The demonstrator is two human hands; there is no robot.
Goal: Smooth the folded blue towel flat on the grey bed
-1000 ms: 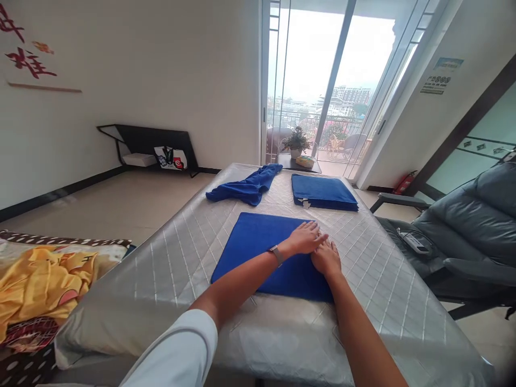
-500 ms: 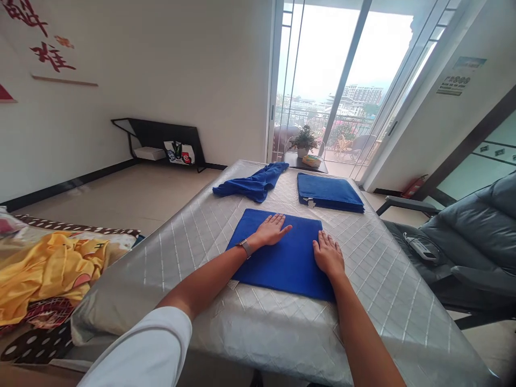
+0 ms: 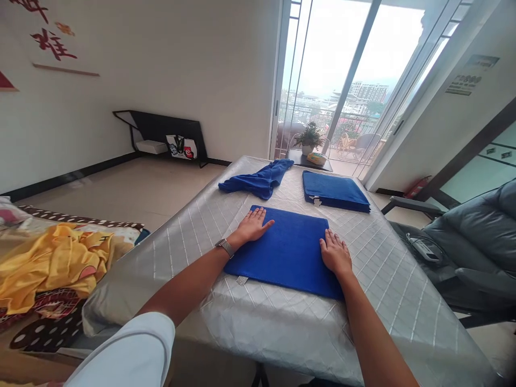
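Observation:
A blue cloth (image 3: pixel 290 252) lies flat on the silver quilted table cover (image 3: pixel 387 301), with a small white label showing at its near left edge. My left hand (image 3: pixel 253 224) rests palm down on the cloth's upper left part, fingers stretched out. On the right edge of the same cloth lies my right hand (image 3: pixel 336 251), also flat with its fingers extended. Beyond them sits a stack of folded blue cloths (image 3: pixel 336 189) with a white tag at its corner. To its left is a crumpled blue cloth (image 3: pixel 260 180).
A grey padded chair (image 3: pixel 475 231) with a power strip (image 3: pixel 423 250) on it stands at the right. Yellow fabric (image 3: pixel 56 258) is heaped at the left. Past the table's far end, a potted plant (image 3: pixel 309 138) stands before the glass door.
My left hand has slid left across the cloth to its left side. My right hand stays at the right edge. The whole view has shifted slightly.

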